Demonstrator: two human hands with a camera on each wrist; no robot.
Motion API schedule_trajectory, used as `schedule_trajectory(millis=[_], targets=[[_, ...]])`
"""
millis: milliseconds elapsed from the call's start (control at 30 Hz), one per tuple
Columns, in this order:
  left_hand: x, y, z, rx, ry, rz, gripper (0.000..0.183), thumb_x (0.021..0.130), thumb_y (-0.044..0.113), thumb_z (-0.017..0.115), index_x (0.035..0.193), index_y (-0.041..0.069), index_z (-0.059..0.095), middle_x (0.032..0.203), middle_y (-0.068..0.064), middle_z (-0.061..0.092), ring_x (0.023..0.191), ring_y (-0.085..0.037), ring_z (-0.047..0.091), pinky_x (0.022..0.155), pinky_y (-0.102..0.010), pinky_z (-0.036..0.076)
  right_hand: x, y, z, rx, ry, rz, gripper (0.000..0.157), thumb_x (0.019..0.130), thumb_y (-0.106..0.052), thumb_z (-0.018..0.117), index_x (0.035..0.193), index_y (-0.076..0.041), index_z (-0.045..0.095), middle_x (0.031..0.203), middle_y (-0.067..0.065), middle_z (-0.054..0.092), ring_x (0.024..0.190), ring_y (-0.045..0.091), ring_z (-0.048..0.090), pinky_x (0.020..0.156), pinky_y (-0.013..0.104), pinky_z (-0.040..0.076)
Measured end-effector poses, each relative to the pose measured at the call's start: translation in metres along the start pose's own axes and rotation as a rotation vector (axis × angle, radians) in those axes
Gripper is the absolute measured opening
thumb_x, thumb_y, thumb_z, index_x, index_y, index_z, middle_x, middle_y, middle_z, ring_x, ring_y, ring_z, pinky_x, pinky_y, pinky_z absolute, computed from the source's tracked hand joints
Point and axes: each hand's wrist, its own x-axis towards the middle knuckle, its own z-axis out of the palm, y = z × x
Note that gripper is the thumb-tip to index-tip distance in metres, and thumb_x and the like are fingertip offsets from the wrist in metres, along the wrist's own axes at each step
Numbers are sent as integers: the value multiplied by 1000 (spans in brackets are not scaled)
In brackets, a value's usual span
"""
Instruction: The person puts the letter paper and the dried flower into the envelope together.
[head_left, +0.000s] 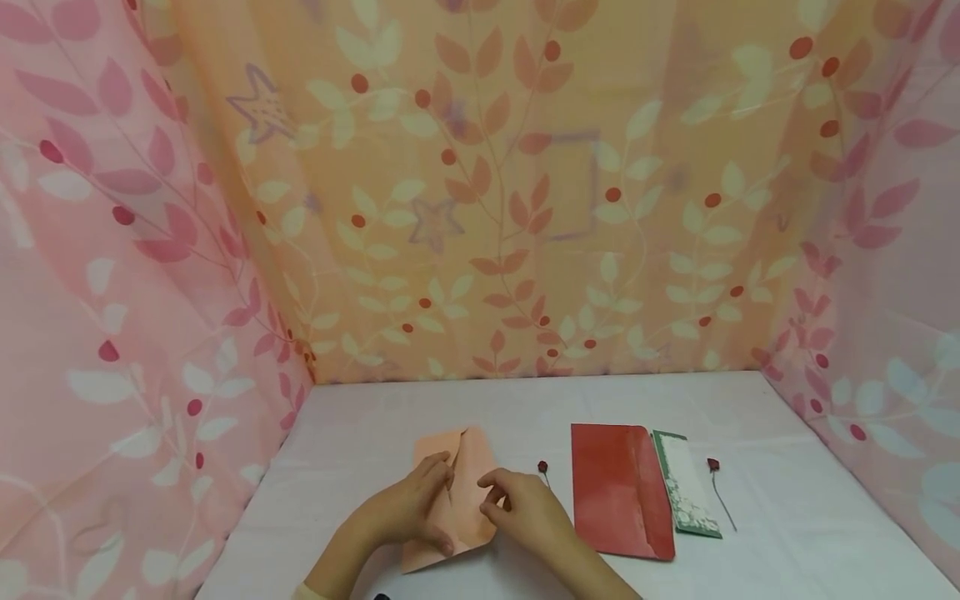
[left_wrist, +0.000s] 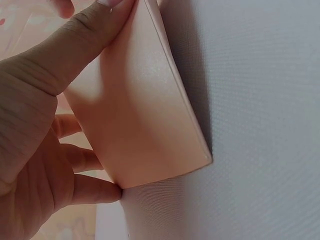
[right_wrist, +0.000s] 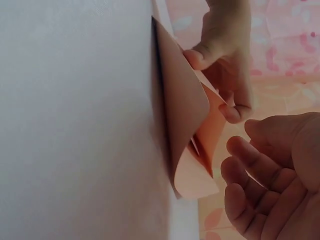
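A peach-coloured paper envelope (head_left: 471, 487) lies at an angle on the white table. My left hand (head_left: 416, 504) grips it, thumb across the paper and fingers spread along the opposite edge. In the right wrist view the envelope's mouth (right_wrist: 202, 145) gapes, its flap bent outward and a thin pale edge showing inside. My right hand (head_left: 525, 510) hovers beside the flap with its fingers (right_wrist: 255, 172) loosely bent and nothing between them. Seen from that wrist, a gap separates those fingertips from the paper. Behind the right hand lies a small dark red flower (head_left: 543, 467), its stem partly hidden.
To the right are a red envelope (head_left: 606, 492), a white card with a green patterned border (head_left: 686, 483) and another red flower (head_left: 713, 465) on a thin stem. A small dark object (head_left: 382, 597) shows at the bottom edge. Patterned curtains (head_left: 495, 208) enclose the table (head_left: 360, 417).
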Motion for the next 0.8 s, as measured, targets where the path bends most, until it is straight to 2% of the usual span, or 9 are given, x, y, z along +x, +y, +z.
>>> schedule_trajectory(millis=[133, 167, 267, 367, 400, 500, 633, 800], targets=[[1, 0, 0, -8, 0, 3, 81, 61, 69, 83, 115, 24, 42, 162, -21, 31, 140, -43, 46, 99, -51, 53, 0, -2, -10, -67, 29, -20, 23, 88, -16, 77, 111, -17, 74, 81, -20, 68, 66, -5, 52, 62, 22, 48], [2, 0, 0, -3, 1, 4, 82, 61, 69, 83, 116, 24, 42, 162, -21, 31, 140, -43, 46, 99, -51, 53, 1, -2, -12, -85, 36, -23, 23, 88, -17, 78, 110, -18, 74, 82, -20, 68, 67, -5, 52, 69, 25, 52], [2, -1, 0, 5, 2, 0, 83, 60, 70, 82, 117, 23, 43, 162, -21, 31, 140, -42, 46, 101, -52, 52, 2, 0, -19, -97, 59, -18, 21, 88, -15, 78, 108, -19, 74, 83, -19, 68, 69, -5, 53, 70, 30, 54], [2, -1, 1, -4, 2, -9, 83, 60, 70, 82, 116, 25, 42, 162, -21, 31, 141, -43, 45, 101, -54, 51, 3, 6, -26, -107, 85, -4, 21, 87, -14, 79, 107, -17, 75, 83, -17, 69, 69, -3, 53, 68, 27, 52], [2, -1, 1, -12, 0, -11, 83, 60, 70, 82, 116, 25, 42, 162, -21, 31, 142, -43, 44, 102, -54, 51, 4, 8, -28, -107, 89, 9, 21, 87, -14, 79, 107, -17, 75, 83, -17, 69, 69, -2, 53, 62, 23, 49], [2, -1, 0, -23, 0, -13, 82, 59, 70, 83, 115, 25, 42, 162, -22, 30, 143, -45, 43, 104, -56, 49, 6, 14, -34, -133, 97, 48, 22, 87, -15, 80, 108, -18, 75, 83, -18, 68, 70, 0, 55, 63, 20, 47], [2, -2, 0, -12, 3, -6, 83, 59, 71, 82, 115, 25, 43, 162, -22, 30, 144, -45, 41, 105, -57, 48, 8, 23, -42, -157, 53, 130, 24, 87, -19, 80, 110, -20, 75, 84, -16, 67, 72, 4, 56, 66, 23, 49], [1, -3, 0, -16, 0, -10, 83, 59, 71, 82, 116, 25, 42, 163, -21, 30, 144, -43, 41, 106, -56, 47, 6, 34, -49, -128, -49, 236, 29, 85, -19, 82, 113, -13, 74, 88, -8, 65, 74, 10, 56, 62, 27, 50]])
